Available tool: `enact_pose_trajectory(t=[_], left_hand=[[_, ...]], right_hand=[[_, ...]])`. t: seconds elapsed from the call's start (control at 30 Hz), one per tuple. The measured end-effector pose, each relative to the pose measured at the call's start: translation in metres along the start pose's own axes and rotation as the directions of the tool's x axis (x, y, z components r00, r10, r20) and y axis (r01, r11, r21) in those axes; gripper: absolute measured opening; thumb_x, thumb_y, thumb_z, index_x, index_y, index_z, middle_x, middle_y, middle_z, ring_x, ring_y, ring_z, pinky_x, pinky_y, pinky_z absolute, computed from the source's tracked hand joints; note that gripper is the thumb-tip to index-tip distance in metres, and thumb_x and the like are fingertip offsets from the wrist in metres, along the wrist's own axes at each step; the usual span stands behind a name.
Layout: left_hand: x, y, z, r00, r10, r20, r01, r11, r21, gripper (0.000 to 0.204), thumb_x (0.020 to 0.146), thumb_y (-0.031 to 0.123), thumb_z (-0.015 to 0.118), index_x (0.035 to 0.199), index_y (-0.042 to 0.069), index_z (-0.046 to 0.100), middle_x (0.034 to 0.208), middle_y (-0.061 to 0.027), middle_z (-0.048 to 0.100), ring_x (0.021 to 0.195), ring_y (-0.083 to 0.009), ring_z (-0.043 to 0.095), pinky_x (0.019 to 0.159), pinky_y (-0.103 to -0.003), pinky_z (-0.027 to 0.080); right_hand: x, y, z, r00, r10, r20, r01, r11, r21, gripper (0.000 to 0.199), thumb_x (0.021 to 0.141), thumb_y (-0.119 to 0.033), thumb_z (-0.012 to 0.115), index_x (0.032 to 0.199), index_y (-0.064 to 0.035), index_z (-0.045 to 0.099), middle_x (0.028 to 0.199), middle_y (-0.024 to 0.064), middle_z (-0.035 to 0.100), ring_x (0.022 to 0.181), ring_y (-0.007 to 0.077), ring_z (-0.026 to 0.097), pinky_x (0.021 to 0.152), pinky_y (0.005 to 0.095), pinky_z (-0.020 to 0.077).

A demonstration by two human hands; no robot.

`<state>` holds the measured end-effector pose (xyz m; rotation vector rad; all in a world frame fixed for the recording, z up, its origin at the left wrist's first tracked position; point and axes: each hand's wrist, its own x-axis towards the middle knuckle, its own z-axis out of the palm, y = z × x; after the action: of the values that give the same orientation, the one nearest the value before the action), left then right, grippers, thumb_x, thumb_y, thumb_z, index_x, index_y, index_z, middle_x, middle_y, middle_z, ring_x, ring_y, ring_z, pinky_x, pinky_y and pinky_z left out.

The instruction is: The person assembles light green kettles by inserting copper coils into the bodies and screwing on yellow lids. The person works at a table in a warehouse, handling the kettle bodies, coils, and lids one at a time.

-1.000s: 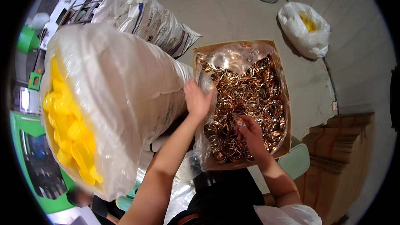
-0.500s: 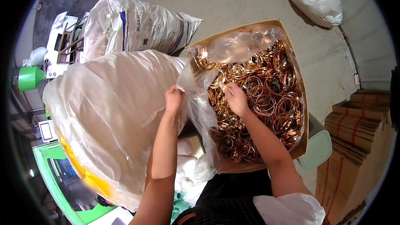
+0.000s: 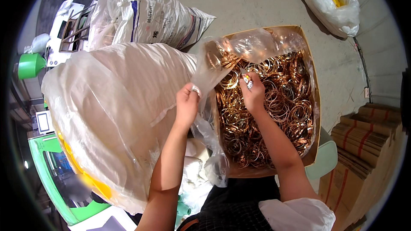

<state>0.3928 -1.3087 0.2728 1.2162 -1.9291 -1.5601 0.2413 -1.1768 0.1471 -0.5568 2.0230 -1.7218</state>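
Observation:
My left hand is closed on the edge of a clear plastic liner, pulling it taut at the left side of an open cardboard box. Bunches of shiny copper-coloured metal rings fill the box. Over the rings, my right hand is closed around a small knife with a patterned white and yellow handle; its grey pointed tip sticks out toward the liner. Another fold of the liner lies across the far side of the box.
A big, bulging whitish sack stands left of the box, with a printed woven sack behind it. Flattened cardboard is stacked at right. A white bag with yellow contents sits far right. A pale green seat-like piece is beside the box.
My left hand has shifted slightly right and keeps its hold on the liner. My right hand has moved up and right, showing the knife more plainly. More rings at the left are uncovered.

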Motion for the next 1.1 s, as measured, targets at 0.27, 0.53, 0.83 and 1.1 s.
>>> enact_pose_trajectory(t=[0.27, 0.53, 0.83, 1.1], left_hand=[[-0.020, -0.035, 0.022, 0.997, -0.044, 0.062, 0.034, 0.988, 0.152, 0.018, 0.092, 0.001, 0.046, 0.079, 0.003, 0.059, 0.065, 0.0016, 0.053, 0.061, -0.0075, 0.048, 0.057, -0.026, 0.039], [-0.039, -0.048, 0.025, 0.996, -0.069, 0.052, 0.045, 0.927, 0.373, 0.013, 0.092, 0.007, 0.050, 0.087, 0.003, 0.062, 0.069, -0.0133, 0.061, 0.064, -0.0230, 0.061, 0.065, -0.035, 0.049], [-0.036, -0.042, 0.022, 1.000, -0.008, -0.023, 0.017, 0.913, 0.409, 0.012, 0.088, 0.006, 0.050, 0.085, 0.002, 0.061, 0.070, -0.0171, 0.063, 0.066, -0.0335, 0.064, 0.066, -0.041, 0.049], [-0.034, -0.053, 0.004, 0.983, 0.047, -0.176, 0.023, 0.925, 0.380, 0.016, 0.089, 0.002, 0.046, 0.082, 0.002, 0.060, 0.069, -0.0071, 0.060, 0.065, -0.0172, 0.056, 0.064, -0.031, 0.046]], right_hand=[[0.072, -0.034, 0.015, 0.992, -0.027, 0.121, 0.085, 0.859, -0.504, 0.058, 0.080, -0.030, 0.081, 0.132, -0.0153, 0.058, 0.131, 0.0169, 0.057, 0.102, 0.0320, 0.069, 0.085, 0.0413, 0.0564], [0.101, -0.034, 0.036, 0.993, 0.003, 0.115, 0.064, 0.814, -0.578, 0.076, 0.075, -0.040, 0.085, 0.139, -0.0183, 0.050, 0.130, 0.0122, 0.048, 0.092, 0.0292, 0.069, 0.075, 0.0405, 0.0583], [0.167, 0.012, -0.035, 0.916, 0.007, 0.400, 0.364, 0.404, -0.840, 0.036, 0.084, -0.028, 0.076, 0.114, -0.0095, 0.069, 0.100, 0.0150, 0.073, 0.079, 0.0284, 0.072, 0.067, 0.0427, 0.0591], [0.142, -0.062, -0.088, 0.933, -0.052, 0.355, 0.299, 0.658, -0.691, 0.037, 0.089, -0.037, 0.072, 0.117, -0.0130, 0.074, 0.094, 0.0151, 0.074, 0.087, 0.0302, 0.071, 0.080, 0.0458, 0.0562]])
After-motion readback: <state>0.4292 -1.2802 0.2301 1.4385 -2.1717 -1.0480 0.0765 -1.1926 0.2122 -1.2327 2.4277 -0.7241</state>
